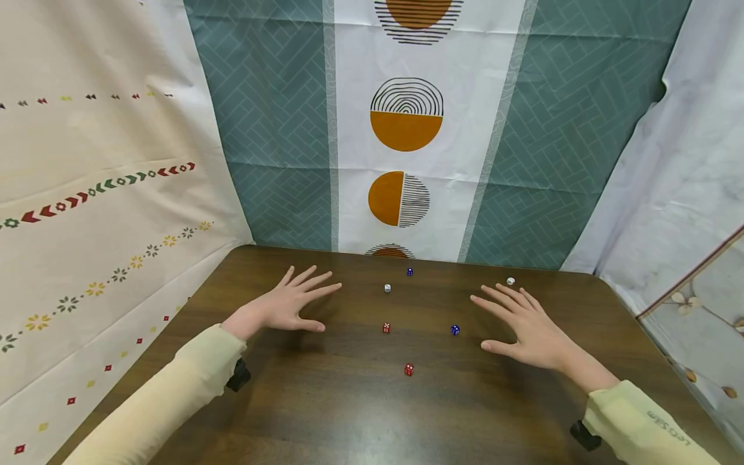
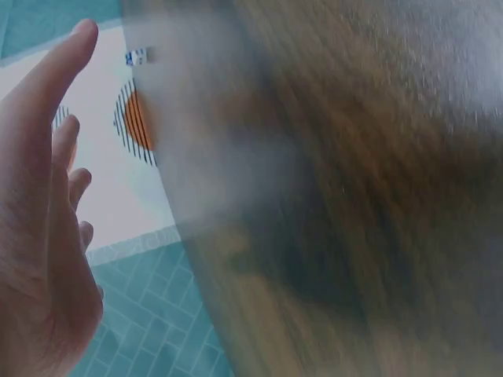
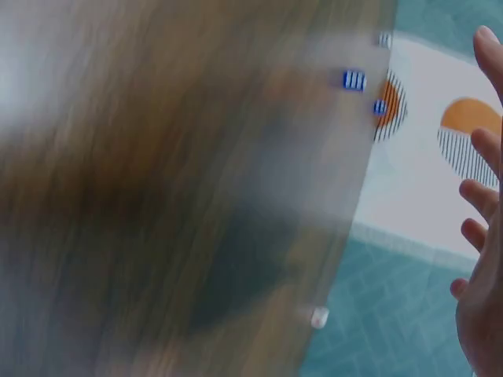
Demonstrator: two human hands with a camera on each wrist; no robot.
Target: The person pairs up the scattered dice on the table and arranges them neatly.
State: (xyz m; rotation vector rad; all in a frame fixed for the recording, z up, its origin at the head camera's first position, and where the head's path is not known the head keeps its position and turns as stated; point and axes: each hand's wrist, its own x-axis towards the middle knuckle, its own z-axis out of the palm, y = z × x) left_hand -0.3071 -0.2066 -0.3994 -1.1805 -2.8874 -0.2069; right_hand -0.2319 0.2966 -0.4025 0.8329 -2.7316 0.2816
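Observation:
My left hand (image 1: pixel 287 303) is held above the left half of the brown table, fingers spread, holding nothing. Over the right half, my right hand (image 1: pixel 526 326) is likewise spread and holds nothing. Between the hands lie a red die (image 1: pixel 386 328), a second red die (image 1: pixel 409 369) nearer me, and a blue die (image 1: pixel 455 330) closest to the right thumb. Farther back are a white die (image 1: pixel 387 288) and another blue die (image 1: pixel 409 272). Another white die (image 1: pixel 511 281) sits just beyond the right fingertips; the right wrist view shows this white die (image 3: pixel 319 317) too.
The dark wooden table (image 1: pixel 337 413) reaches back to a teal and white curtain (image 1: pixel 279 129) with orange half circles. A cream patterned cloth (image 1: pixel 104 245) hangs along the left side. White marbled cloth (image 1: pixel 703 194) borders the right side.

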